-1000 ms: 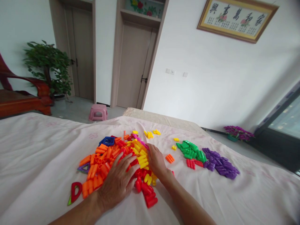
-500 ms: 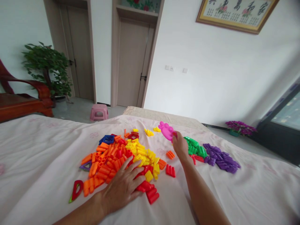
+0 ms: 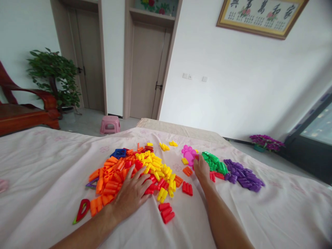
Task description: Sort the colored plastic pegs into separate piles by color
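Observation:
My left hand (image 3: 133, 190) lies with fingers spread on a heap of plastic pieces, over red ones (image 3: 150, 188) between the orange pieces (image 3: 111, 185) and the yellow pieces (image 3: 155, 166). My right hand (image 3: 201, 168) is closed at a small red part joined to a pink paw-shaped piece (image 3: 189, 155), which is low over the cloth or on it. Beside that hand are green pieces (image 3: 214, 162), and farther right a pile of purple pieces (image 3: 243, 175). Three joined red tubes (image 3: 166, 212) lie near the front.
A pale bedsheet (image 3: 259, 218) covers the surface. Blue frames (image 3: 118, 153) lie behind the heap, and a red-green piece (image 3: 82, 211) at its front left. Beyond stand a pink stool (image 3: 110, 124), a wooden chair (image 3: 44, 100) and a plant (image 3: 53, 76).
My right hand has lowered the pink piece towards the cloth. My left hand has slid up and left over the heap, and yellow and red pieces beside it have shifted.

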`<state>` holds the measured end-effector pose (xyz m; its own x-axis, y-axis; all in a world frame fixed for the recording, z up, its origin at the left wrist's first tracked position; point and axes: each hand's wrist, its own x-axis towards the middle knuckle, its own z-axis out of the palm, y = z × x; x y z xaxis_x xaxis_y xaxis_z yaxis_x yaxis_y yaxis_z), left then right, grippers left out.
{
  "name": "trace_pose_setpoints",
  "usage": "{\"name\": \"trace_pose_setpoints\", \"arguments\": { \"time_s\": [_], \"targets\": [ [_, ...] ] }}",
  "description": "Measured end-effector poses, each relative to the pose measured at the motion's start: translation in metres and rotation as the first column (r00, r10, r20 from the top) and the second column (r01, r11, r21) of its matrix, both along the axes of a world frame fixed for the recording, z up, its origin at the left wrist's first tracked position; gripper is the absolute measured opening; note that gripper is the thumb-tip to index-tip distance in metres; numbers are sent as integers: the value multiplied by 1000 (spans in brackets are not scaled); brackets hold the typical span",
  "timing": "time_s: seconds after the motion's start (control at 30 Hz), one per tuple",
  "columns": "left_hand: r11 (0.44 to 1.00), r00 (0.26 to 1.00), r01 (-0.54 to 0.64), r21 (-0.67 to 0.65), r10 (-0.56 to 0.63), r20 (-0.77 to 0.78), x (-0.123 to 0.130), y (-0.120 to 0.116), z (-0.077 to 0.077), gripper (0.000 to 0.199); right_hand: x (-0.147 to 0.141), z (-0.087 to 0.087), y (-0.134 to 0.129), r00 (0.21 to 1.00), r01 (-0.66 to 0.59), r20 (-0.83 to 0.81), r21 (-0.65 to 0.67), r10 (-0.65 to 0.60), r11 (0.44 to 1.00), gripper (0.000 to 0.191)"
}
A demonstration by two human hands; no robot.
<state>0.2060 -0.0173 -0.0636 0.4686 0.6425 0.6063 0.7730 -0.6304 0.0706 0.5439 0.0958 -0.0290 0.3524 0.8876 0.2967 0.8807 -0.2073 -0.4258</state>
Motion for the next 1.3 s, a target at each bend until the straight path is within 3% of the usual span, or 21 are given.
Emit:
{"name": "trace_pose_setpoints", "arguments": {
  "time_s": [0.2,0.33,0.47,0.57,0.63,0.73,0.83,0.93,1.0,1.07,1.17,1.3],
  "targets": [
    [999,998,-54,7,54,-21,-8,5,4,28,-42,-9,-7,960,-231,-130,124,247,965,23],
    [993,993,-110,36,111,-32,-16,8,7,28,-68,-18,-9,844,-373,-335,197,419,907,15],
    [988,989,-146,46,146,-10,-21,12,10,26,-96,-27,-14,684,-420,-601,140,414,897,5],
    [986,987,-156,64,152,58,-23,15,10,39,-118,-27,-20,544,-471,-754,90,369,878,5],
    [982,980,-168,89,156,122,-24,15,11,50,-132,-24,-26,497,-488,-794,77,349,870,7],
    [986,981,-118,119,98,167,-25,7,18,56,-147,-16,-34,532,-479,-762,89,369,874,11],
    [985,987,125,117,-136,86,-20,-8,27,51,-155,-5,-38,595,-495,-644,177,480,851,15],
    [900,901,434,39,-434,-22,-8,-24,31,42,-160,6,-40,625,-514,-564,225,540,828,17],
    [836,832,548,-42,-549,-76,1,-30,32,42,-165,13,-42,625,-531,-536,239,567,813,17],
    [821,813,560,-110,-570,-121,6,-33,33,47,-172,20,-46,634,-572,-467,253,616,780,18],
    [867,854,480,-135,-497,-156,9,-31,35,50,-182,29,-55,655,-642,-297,266,695,719,19],
    [926,914,371,-78,-378,-145,11,-25,27,36,-190,34,-67,623,-720,-122,298,773,627,26]
  ]
}}
